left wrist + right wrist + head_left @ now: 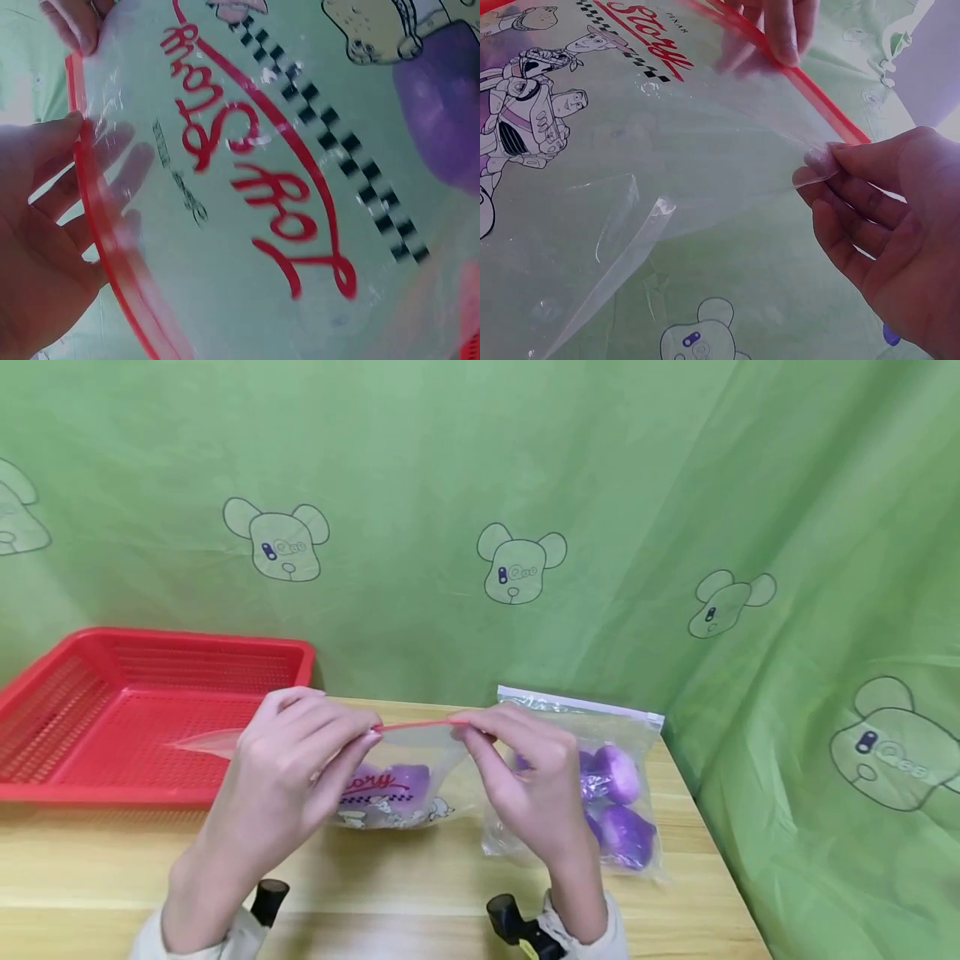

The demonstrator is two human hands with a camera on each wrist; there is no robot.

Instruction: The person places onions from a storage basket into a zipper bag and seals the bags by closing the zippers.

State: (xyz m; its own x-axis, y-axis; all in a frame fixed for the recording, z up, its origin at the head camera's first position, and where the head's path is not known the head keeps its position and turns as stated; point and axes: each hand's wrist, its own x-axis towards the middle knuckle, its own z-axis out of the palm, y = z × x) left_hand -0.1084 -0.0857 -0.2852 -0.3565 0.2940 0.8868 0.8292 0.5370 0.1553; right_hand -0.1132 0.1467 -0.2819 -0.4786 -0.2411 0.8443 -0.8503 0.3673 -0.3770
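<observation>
Both hands hold up a clear zip bag (442,777) with a red zip edge, red lettering, a checkered strip and cartoon figures. My left hand (281,768) pinches the red edge between thumb and fingers; in the left wrist view its fingers show through the plastic behind the zip (112,247). At the other end of the edge, my right hand (528,772) pinches the bag's corner, thumb in front, as the right wrist view shows. Inside the bag lies a purple item (442,112), partly covered by the print.
A second clear zip bag (570,710) with a white slider edge lies at the right, holding several purple-and-white pieces (626,835). A red plastic basket (202,710) stands at the left on the wooden table (405,893). Green curtain (420,460) hangs behind and to the right.
</observation>
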